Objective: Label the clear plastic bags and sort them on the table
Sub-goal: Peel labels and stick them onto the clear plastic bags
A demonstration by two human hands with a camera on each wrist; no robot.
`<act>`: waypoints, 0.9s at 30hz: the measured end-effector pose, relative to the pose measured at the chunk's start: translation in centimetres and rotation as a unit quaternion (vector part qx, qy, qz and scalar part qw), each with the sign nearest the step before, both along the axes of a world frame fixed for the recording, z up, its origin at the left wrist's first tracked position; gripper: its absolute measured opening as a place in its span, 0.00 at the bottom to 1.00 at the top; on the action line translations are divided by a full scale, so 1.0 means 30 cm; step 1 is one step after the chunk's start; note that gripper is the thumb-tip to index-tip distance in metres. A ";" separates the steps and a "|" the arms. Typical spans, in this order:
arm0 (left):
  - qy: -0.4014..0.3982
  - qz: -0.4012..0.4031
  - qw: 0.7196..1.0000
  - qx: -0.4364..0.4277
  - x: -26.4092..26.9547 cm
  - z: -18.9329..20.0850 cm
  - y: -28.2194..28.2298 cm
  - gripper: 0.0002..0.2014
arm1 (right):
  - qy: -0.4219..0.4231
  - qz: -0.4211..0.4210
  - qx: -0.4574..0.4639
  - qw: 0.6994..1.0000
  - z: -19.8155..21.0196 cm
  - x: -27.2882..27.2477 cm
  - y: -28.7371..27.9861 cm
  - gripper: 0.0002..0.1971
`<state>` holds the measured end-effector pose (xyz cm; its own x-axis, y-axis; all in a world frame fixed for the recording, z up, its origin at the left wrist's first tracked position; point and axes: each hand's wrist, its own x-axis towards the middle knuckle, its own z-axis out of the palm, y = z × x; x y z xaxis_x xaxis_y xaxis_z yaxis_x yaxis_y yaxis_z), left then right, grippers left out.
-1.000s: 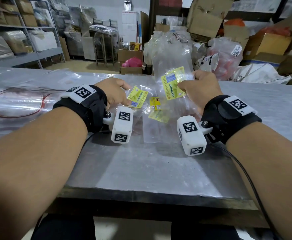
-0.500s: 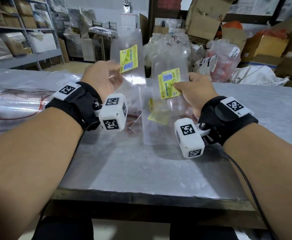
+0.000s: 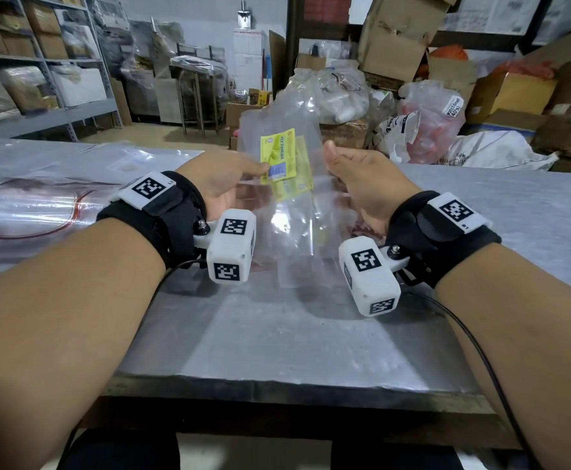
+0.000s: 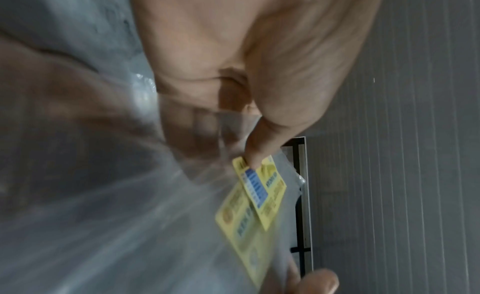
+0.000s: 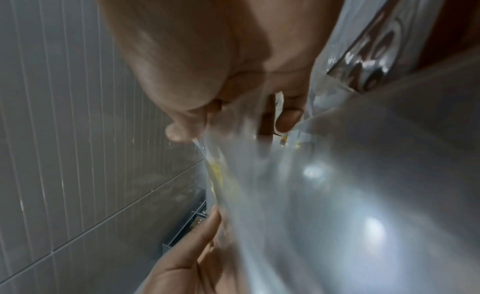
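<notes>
Clear plastic bags (image 3: 287, 212) with yellow rectangular labels (image 3: 279, 157) hang upright between both hands above the grey worktop (image 3: 277, 334); left hand (image 3: 219, 184) pinches the front label, right hand (image 3: 362, 178) grips a bag's edge.

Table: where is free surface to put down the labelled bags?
Bare table lies along the near edge, before both wrists, and at the right. The left is covered by large plastic sheets; clear bags crowd the middle.
</notes>
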<state>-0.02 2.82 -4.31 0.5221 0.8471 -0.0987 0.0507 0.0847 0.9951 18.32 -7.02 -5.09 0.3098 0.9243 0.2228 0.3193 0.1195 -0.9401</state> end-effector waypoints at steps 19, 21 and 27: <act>0.034 -0.028 0.999 -0.008 0.017 -0.012 -0.022 0.10 | -0.229 -0.139 -0.257 0.929 -0.005 0.068 -0.015 0.19; 0.033 -0.019 0.999 -0.013 0.017 -0.006 -0.022 0.10 | -0.178 -0.138 -0.256 0.940 -0.010 0.068 -0.008 0.16; 0.056 -0.006 0.998 0.009 0.011 -0.001 -0.014 0.11 | -0.073 -0.278 -0.036 0.957 0.003 0.091 0.005 0.09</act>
